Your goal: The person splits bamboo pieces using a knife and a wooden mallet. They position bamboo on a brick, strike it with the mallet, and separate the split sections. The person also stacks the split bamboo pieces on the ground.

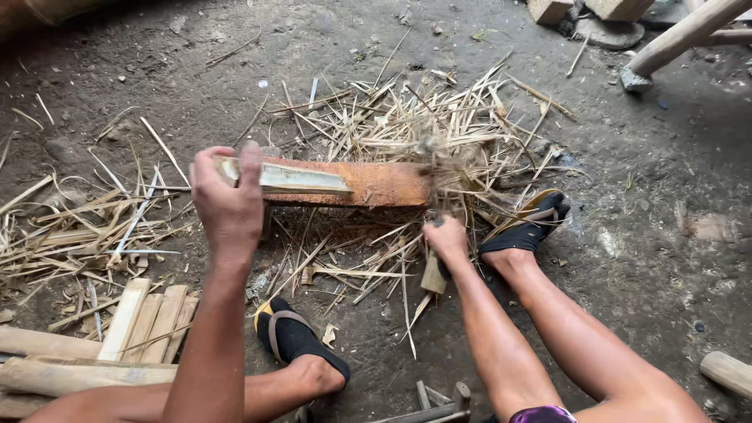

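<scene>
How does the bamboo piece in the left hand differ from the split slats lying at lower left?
The bamboo piece is held off the ground by the left hand; the slats lie flat. The piece shows rusty-orange skin; the slats are pale tan. Both are lengths of split bamboo.

Dark packed-dirt floor point(666, 196) under me, wooden post point(681, 35) leaning far beyond my right grip, flat daylight.

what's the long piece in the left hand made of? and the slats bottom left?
Long piece: looks like split bamboo, with a reddish-brown outer skin, a pale fibrous inner face and a splintered far end. Slats: probably the same bamboo, pale tan, matte, flat-cut, with lengthwise grain. Left hand grips the piece's near end.
</scene>
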